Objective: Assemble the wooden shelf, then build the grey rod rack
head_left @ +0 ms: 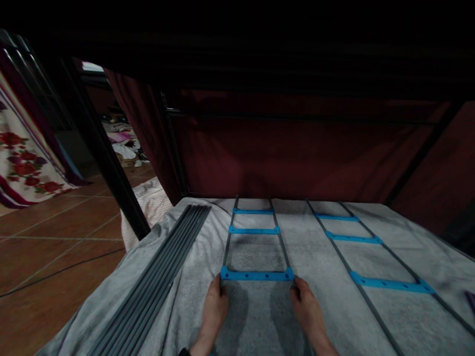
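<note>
A ladder-shaped frame of two grey tubes joined by blue crossbars lies flat on the grey blanket, its nearest visible blue crossbar [257, 275] between my hands. My left hand [214, 307] is closed around the left tube just below that crossbar. On the opposite side, my right hand [308, 309] grips the right tube at about the same height. Both hands hide parts of the tubes they hold. To the right lies a second, similar ladder-shaped frame [392, 284], untouched.
Several loose grey tubes [163, 267] lie side by side on the left of the grey blanket [319, 316]. A dark bed post [107, 163] rises at the left, with a dark beam overhead. A dark red curtain [289, 153] hangs behind. A cable [67, 268] crosses the tiled floor.
</note>
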The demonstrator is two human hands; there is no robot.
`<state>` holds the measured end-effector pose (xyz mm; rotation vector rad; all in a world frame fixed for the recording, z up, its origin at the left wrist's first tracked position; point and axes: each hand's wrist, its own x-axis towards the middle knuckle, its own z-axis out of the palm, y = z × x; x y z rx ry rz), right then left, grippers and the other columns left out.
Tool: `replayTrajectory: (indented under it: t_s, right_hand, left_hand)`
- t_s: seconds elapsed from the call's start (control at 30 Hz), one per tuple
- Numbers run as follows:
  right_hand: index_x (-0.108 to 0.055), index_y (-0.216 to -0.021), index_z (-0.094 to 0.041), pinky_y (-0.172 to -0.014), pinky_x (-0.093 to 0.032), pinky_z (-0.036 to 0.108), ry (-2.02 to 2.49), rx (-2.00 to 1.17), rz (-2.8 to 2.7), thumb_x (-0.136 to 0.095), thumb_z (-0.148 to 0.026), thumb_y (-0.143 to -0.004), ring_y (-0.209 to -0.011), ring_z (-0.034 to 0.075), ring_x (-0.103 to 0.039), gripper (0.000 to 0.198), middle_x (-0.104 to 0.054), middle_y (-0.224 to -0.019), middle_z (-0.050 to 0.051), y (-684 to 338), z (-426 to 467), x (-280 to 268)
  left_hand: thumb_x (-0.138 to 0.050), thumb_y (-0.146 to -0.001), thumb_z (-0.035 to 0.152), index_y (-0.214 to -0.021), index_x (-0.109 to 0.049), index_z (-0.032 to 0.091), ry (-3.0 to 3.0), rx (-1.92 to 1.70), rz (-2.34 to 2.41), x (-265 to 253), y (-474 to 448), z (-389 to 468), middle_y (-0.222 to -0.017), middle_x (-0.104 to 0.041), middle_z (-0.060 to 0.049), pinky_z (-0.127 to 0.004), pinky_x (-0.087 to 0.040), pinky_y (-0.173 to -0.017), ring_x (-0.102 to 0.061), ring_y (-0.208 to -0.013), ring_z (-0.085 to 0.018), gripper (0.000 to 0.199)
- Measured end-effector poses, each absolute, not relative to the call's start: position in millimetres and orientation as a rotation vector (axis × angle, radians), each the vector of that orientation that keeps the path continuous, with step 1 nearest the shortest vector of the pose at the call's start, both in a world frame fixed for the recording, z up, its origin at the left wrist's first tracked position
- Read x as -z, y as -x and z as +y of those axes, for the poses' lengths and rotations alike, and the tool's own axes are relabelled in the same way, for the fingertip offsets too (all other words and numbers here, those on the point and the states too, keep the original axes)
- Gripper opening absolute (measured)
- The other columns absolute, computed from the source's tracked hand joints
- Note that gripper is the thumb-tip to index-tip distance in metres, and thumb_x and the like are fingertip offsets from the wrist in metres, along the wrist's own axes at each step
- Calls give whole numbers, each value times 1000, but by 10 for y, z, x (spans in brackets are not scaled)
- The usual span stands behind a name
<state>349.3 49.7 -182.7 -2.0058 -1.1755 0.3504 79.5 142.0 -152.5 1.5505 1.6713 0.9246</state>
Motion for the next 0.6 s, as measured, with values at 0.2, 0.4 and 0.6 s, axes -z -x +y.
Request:
replayTrajectory:
  t_s: [0.2,0.4,0.6]
  right_hand:
    - [-63,-117,-14,-91,-52,34,2027,-285,-1222,-36,-34,-87,-107,26,-68,45,-71,-116,16,-3410,467,1801]
    - [-64,-116,-14,-88,-53,36,2060,-265,-1255,-36,-32,-86,-103,27,-70,45,-71,-116,16,-3448,394,1729]
    - [-61,-119,-13,-88,-52,33,2099,-236,-1320,-34,-30,-88,-103,25,-70,45,-70,-118,16,-3422,337,1747]
  left_hand:
    - [-41,-85,10,-130,-61,9,-1702,-811,1789,1582,-713,1398,-115,-69,-14,-31,-51,-97,-68,-105,-23,49]
    - [-42,-82,12,-127,-63,7,-1697,-854,1754,1644,-706,1329,-112,-68,-15,-32,-50,-101,-67,-106,-25,50]
    - [-40,-80,12,-128,-61,11,-1714,-859,1724,1683,-693,1289,-110,-67,-14,-35,-48,-104,-65,-107,-25,51]
